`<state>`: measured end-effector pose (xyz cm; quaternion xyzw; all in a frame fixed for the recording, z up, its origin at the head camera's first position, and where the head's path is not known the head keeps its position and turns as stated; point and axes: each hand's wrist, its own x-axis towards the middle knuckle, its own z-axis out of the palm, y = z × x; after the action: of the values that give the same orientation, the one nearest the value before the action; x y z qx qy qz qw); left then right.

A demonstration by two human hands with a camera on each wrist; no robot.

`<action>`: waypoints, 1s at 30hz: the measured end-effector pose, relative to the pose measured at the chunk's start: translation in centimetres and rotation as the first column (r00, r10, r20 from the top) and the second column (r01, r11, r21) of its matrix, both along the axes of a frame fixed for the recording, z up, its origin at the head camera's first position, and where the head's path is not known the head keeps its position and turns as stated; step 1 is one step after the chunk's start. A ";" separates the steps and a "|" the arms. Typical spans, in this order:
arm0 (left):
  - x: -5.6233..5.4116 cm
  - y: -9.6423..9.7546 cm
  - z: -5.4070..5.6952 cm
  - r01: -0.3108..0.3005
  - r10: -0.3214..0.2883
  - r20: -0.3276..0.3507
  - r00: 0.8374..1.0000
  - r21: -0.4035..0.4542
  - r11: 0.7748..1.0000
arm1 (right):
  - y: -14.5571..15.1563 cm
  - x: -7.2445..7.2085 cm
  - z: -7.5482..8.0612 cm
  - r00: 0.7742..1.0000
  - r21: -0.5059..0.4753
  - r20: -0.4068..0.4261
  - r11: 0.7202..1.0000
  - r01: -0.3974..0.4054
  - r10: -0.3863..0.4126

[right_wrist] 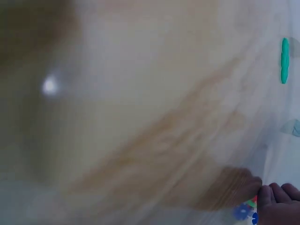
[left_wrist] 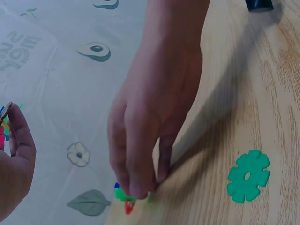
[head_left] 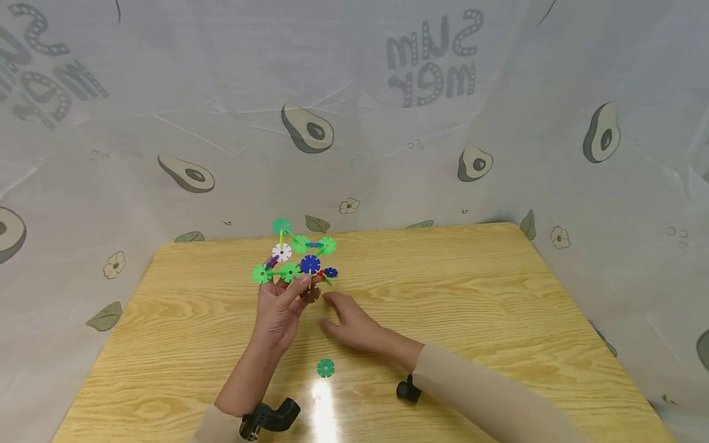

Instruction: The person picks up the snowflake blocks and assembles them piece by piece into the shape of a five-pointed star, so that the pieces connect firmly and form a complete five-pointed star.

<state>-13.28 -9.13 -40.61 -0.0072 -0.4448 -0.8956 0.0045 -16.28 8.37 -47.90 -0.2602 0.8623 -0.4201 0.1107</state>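
Observation:
My left hand [head_left: 279, 312] grips a linked chain of slotted flower-shaped plastic discs, raised above the table. In it are a white disc [head_left: 282, 252], a dark blue disc [head_left: 310, 265], a brown disc [head_left: 312, 294] by the fingers and several green ones, such as the green disc [head_left: 263, 274] at the left end. To its right, my right hand [head_left: 354, 323] reaches in with thumb and bent fingers apart, fingertips close to the chain's lower right end. The left wrist view shows that hand from behind, partly hiding small green and red pieces [left_wrist: 129, 206].
A loose green disc [head_left: 325, 368] lies flat on the wood-grain table [head_left: 471, 295], nearer me than both hands. Black wrist mounts [head_left: 277, 415] are on both arms. A pale curtain [head_left: 354, 172] with avocado prints hangs behind the table.

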 end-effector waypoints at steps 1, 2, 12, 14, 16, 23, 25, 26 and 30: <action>0.0 0.0 0.0 -0.001 0.001 0.000 1.000 0.006 1.000 | -0.3 -0.2 -0.2 1.000 0.005 -0.015 1.000 0.009 -0.009; 0.0 0.0 0.0 -0.003 0.003 0.001 1.000 0.010 1.000 | -0.6 -0.5 -0.3 0.999 0.004 -0.031 1.000 0.019 -0.019; 0.0 0.0 -0.1 0.019 -0.020 -0.005 1.000 -0.039 0.999 | -2.0 -2.5 -0.7 0.977 -0.015 -0.074 0.980 0.198 -0.198; 0.0 -0.1 -0.2 0.019 -0.019 -0.002 1.000 -0.042 0.999 | -1.9 -3.0 -0.6 0.969 -0.028 -0.061 0.971 0.238 -0.239; 0.0 -0.1 -0.3 0.015 -0.015 -0.003 1.000 -0.041 0.999 | -1.8 -3.5 -0.7 0.963 -0.045 -0.054 0.964 0.261 -0.264; 0.3 0.2 -0.8 0.022 -0.023 -0.024 0.999 -0.046 0.999 | -1.6 -5.5 -1.4 0.946 -0.038 -0.151 0.958 0.284 -0.286; 0.5 0.4 -0.9 0.020 -0.021 -0.021 1.000 -0.049 0.999 | -1.8 -6.0 -1.6 0.940 -0.034 -0.190 0.958 0.283 -0.285; 0.5 0.4 -1.0 0.017 -0.018 -0.021 1.000 -0.052 0.999 | -1.9 -6.3 -1.8 0.938 -0.028 -0.200 0.959 0.282 -0.282; 0.7 0.9 -1.2 0.030 -0.032 -0.034 0.999 -0.053 0.998 | -2.1 -7.4 -2.0 0.926 -0.019 -0.257 0.960 0.280 -0.275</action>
<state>-12.54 -8.27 -41.79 -0.0299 -0.4679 -0.8833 -0.0019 -23.68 6.26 -49.94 -0.1871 0.9011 -0.3865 -0.0603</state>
